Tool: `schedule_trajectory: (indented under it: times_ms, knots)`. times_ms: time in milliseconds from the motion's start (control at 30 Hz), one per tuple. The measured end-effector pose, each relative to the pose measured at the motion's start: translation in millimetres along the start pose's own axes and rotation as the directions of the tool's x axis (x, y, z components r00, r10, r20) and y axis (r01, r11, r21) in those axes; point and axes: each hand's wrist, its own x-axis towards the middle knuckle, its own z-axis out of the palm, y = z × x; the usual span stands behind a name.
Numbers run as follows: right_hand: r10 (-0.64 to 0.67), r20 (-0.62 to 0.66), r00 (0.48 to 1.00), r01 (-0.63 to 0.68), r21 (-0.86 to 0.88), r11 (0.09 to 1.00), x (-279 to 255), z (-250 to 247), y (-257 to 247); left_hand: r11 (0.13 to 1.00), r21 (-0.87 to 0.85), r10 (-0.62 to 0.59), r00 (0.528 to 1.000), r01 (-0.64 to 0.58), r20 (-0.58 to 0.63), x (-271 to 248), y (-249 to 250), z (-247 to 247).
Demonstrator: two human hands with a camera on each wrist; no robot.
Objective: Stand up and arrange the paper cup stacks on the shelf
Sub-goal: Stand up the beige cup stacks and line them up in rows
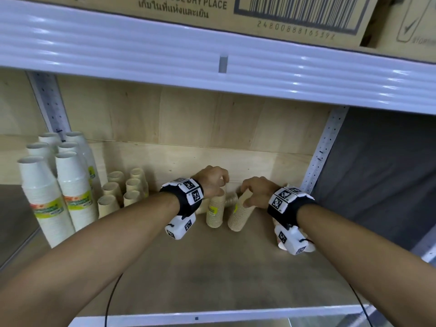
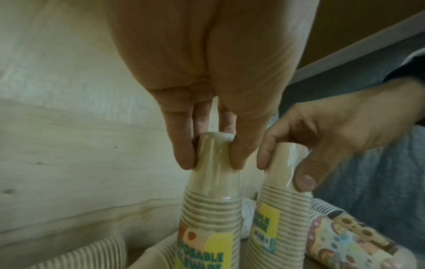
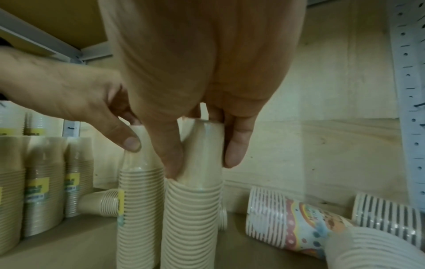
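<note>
Two tan paper cup stacks in clear wrap stand side by side, bottoms up, mid-shelf. My left hand (image 1: 220, 185) pinches the top of the left stack (image 1: 214, 212), which stands upright; the left wrist view shows its fingertips (image 2: 187, 160) round that stack (image 2: 211, 218). My right hand (image 1: 245, 197) grips the top of the right stack (image 1: 240, 214), which leans to the right. In the right wrist view its fingers (image 3: 234, 152) clasp this stack (image 3: 195, 209). The two stacks almost touch.
Tall white cup stacks (image 1: 47, 197) and several upright tan stacks (image 1: 122, 192) fill the left of the shelf board (image 1: 212, 267). One tan stack (image 3: 101, 202) lies behind. Patterned stacks (image 3: 294, 218) lie at the right by the upright post (image 1: 328, 147). The upper shelf edge (image 1: 212, 67) hangs overhead.
</note>
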Motion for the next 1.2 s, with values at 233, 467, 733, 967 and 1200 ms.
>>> schedule_trajectory:
  times_ms: [233, 467, 733, 967, 1200]
  knots:
    - [-0.006, 0.031, 0.999, 0.004, 0.078, 0.997, -2.8, 3.9, -16.9, 1.000, 0.017, 0.019, 0.999, -0.020, 0.038, -5.7, 10.9, 11.9]
    - [0.078, -0.082, 0.994, -0.067, 0.125, 0.990, -3.8, 2.1, -16.8, 1.000, 0.004, 0.029, 0.998, -0.029, 0.054, -10.3, 13.9, 12.6]
    - [0.042, -0.052, 0.998, -0.037, 0.089, 0.995, -2.6, -0.3, -16.9, 1.000, 0.008, -0.029, 0.999, 0.029, 0.016, -3.2, 11.3, 15.1]
    - [0.113, -0.054, 0.992, -0.105, 0.135, 0.985, 2.0, 2.2, -15.7, 1.000, 0.004, -0.001, 0.999, 0.001, 0.053, -4.5, 13.7, 12.5]
    - [0.043, -0.035, 0.998, -0.040, 0.100, 0.994, 6.2, 1.6, -17.3, 1.000, -0.004, -0.013, 1.000, 0.013, 0.018, -4.1, 13.4, 11.9]
